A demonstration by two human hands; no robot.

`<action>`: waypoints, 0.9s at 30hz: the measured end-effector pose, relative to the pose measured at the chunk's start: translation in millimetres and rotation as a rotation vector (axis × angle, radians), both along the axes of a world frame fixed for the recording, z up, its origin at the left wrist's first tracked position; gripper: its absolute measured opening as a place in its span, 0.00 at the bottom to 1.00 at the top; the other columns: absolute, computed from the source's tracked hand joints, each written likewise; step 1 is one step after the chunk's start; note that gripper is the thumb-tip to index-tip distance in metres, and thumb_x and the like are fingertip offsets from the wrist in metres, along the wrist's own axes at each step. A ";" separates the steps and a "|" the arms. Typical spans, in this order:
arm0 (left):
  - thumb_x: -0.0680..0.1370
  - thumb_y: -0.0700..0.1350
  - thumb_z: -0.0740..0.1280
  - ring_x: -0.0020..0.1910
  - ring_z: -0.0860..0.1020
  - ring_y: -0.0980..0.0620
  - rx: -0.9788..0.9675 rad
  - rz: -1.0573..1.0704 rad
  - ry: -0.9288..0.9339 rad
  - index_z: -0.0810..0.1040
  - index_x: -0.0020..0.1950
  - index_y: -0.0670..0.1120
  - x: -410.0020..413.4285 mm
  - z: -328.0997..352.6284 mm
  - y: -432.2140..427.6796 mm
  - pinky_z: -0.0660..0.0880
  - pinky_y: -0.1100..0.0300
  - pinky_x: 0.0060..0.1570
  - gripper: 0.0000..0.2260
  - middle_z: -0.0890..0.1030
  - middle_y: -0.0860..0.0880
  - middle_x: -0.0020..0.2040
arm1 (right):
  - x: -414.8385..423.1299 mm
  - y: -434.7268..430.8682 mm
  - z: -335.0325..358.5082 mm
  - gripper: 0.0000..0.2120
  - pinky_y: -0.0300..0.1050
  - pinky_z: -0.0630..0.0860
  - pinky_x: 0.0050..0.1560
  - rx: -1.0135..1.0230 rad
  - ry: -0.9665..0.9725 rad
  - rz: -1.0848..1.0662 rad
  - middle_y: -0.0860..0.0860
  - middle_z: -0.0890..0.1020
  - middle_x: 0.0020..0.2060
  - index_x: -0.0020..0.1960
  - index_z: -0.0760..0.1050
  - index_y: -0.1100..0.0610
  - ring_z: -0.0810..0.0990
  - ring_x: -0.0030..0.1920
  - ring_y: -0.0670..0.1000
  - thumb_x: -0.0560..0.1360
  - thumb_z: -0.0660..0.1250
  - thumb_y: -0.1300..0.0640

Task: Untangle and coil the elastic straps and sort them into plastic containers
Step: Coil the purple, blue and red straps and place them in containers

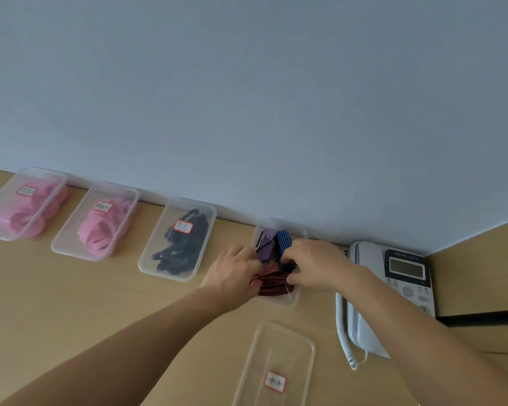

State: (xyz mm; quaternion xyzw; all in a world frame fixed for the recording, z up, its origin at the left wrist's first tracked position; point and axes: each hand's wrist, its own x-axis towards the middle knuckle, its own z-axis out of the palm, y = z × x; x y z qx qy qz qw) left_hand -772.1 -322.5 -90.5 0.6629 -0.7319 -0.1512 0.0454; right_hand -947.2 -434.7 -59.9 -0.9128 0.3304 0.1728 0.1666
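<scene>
A clear plastic container [293, 298] stands against the wall, right of centre, holding a purple strap [266, 249], a blue striped strap [284, 241] and a coiled red-and-black striped strap [271, 281]. My left hand [232, 272] grips the red coil from the left. My right hand [314, 265] pinches its right side, over the container. Both hands reach into the container, and their fingertips are partly hidden among the straps.
Along the wall to the left sit three lidded, labelled containers: pink straps [21, 206], pink straps [100, 224], black straps [179, 241]. A loose labelled lid [276, 367] lies near me. A white desk phone [393, 288] stands at the right, beside a wooden side panel.
</scene>
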 end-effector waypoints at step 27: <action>0.79 0.52 0.60 0.80 0.47 0.51 -0.057 -0.084 0.012 0.81 0.55 0.46 1.4 -0.4 -14.8 0.52 0.55 0.76 0.14 0.53 0.49 0.81 | 2.3 13.8 -18.2 0.21 0.41 0.70 0.50 -0.035 -0.475 -0.505 0.51 0.75 0.55 0.63 0.76 0.55 0.77 0.53 0.51 0.72 0.74 0.51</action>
